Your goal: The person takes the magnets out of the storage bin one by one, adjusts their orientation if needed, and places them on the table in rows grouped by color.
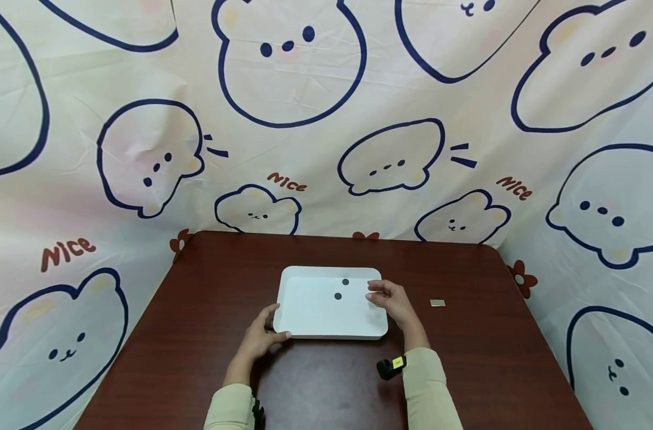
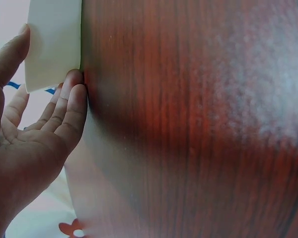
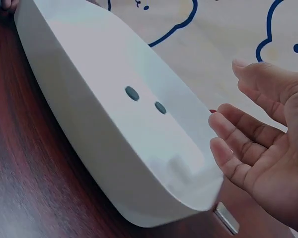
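A white rectangular tray (image 1: 310,319) rests on the brown table, and two small dark round discs (image 1: 338,296) lie on its floor, right of the middle. My left hand (image 1: 260,336) holds the tray's near left corner, thumb at the front wall and fingers along the left side. In the left wrist view, those fingers (image 2: 75,106) reach the tray's lower edge at the table. Over the tray's right rim hovers my right hand (image 1: 393,300), fingers loosely bent and apart. The right wrist view shows this hand (image 3: 268,144) with nothing between thumb and fingers.
A small silvery rectangular piece (image 1: 437,303) lies on the table to the right of the tray. Around the dark wood table (image 1: 224,263) hangs a cream cloth (image 1: 315,149) printed with bear outlines, behind it and on both sides.
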`<action>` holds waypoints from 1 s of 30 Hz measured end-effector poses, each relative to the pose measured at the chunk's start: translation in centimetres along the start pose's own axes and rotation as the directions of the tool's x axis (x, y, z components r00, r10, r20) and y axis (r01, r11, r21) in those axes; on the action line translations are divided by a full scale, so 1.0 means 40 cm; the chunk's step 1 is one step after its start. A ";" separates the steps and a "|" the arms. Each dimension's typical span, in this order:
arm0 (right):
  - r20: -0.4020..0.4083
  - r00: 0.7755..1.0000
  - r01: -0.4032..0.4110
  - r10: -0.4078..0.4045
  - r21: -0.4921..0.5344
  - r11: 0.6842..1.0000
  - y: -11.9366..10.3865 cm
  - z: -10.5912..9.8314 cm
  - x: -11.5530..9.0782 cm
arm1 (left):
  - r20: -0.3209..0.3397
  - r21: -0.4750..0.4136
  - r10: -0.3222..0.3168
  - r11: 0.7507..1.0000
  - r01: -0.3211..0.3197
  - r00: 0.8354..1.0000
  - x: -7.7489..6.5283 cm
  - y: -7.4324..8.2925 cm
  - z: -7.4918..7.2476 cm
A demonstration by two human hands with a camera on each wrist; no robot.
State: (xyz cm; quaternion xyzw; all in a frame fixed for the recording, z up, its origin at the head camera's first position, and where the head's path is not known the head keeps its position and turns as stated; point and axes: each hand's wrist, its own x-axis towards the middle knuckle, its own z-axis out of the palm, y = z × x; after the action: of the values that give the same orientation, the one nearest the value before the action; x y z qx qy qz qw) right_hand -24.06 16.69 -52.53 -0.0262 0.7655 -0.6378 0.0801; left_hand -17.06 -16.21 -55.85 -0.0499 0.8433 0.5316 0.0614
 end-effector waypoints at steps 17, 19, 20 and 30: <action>0.077 0.997 -0.028 0.030 -0.035 0.999 0.057 0.078 0.066 | 0.001 0.006 -0.001 1.000 0.001 1.000 -0.003 0.007 -0.001; 0.073 0.996 -0.054 0.057 -0.040 0.998 0.065 0.085 0.072 | 0.002 0.004 -0.003 1.000 0.003 1.000 -0.003 0.007 -0.001; 0.071 0.995 -0.068 0.071 -0.043 0.997 0.068 0.088 0.075 | 0.002 0.001 -0.005 1.000 0.005 1.000 -0.003 0.007 -0.001; 0.061 0.989 -0.133 0.136 -0.047 0.990 0.081 0.106 0.096 | 0.002 0.013 0.001 1.000 -0.001 1.000 -0.002 0.005 -0.003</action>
State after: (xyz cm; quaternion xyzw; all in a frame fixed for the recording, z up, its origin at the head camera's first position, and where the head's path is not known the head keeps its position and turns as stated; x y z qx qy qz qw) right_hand -26.99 12.61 -56.77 0.0033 0.7761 -0.6131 0.1471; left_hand -17.02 -16.22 -55.60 -0.0484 0.8467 0.5261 0.0622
